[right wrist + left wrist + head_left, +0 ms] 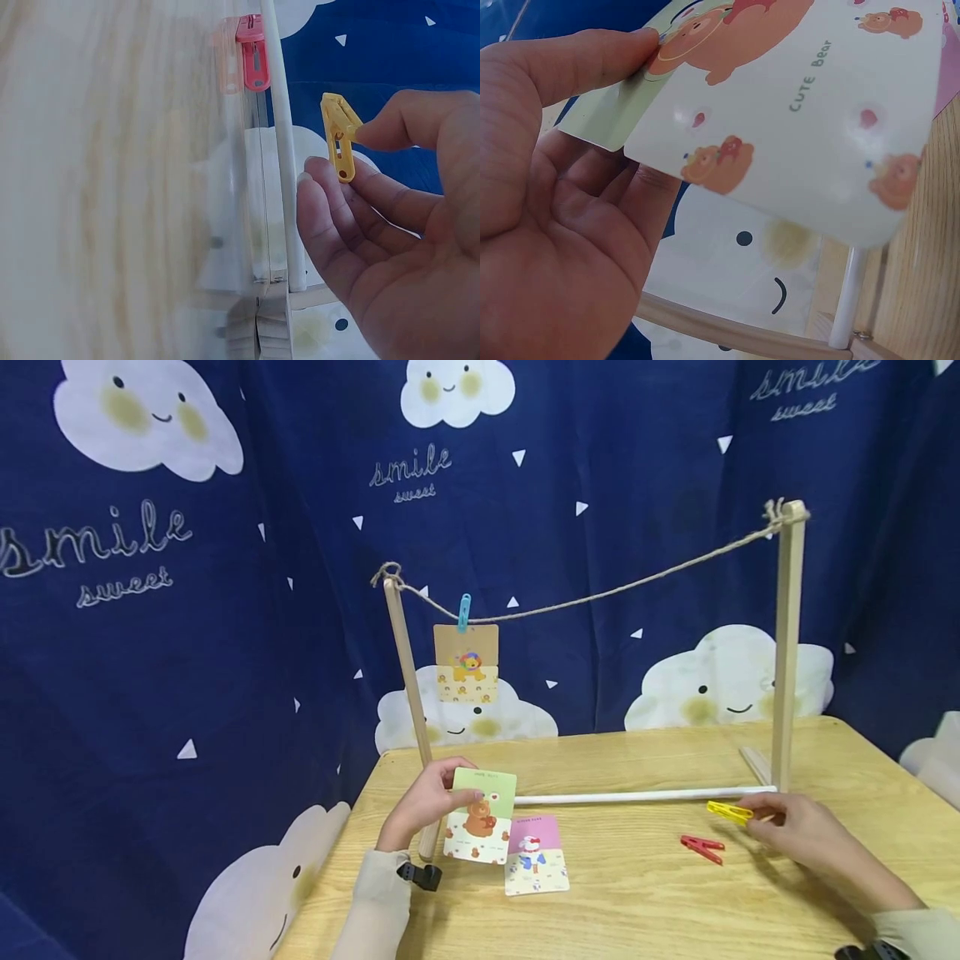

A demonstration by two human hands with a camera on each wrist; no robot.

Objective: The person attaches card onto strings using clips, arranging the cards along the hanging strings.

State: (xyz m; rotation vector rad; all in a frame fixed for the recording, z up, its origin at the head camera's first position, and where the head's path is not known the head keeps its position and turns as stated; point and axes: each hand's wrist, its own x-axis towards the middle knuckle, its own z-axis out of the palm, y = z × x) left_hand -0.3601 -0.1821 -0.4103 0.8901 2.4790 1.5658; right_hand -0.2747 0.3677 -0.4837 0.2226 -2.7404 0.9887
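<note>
My left hand [433, 802] pinches a green and white bear card [480, 827] between thumb and fingers, above the table. In the left wrist view the thumb lies on the front of this bear card [802, 97]. My right hand [806, 828] holds a yellow clothespin [729, 812] over the table's right side; the right wrist view shows the yellow clothespin [339, 139] between thumb and fingers. A red clothespin [702, 848] lies just left of that hand. On the table, partly behind the bear card, is a pink and cream card [538, 860].
A rope [600, 597] sags between two wooden posts, the left post [408, 668] and the taller-looking right post [787, 652]. A blue clothespin [464, 612] fastens a lion card [467, 668] near its left end. A white rod [637, 797] joins the posts low down.
</note>
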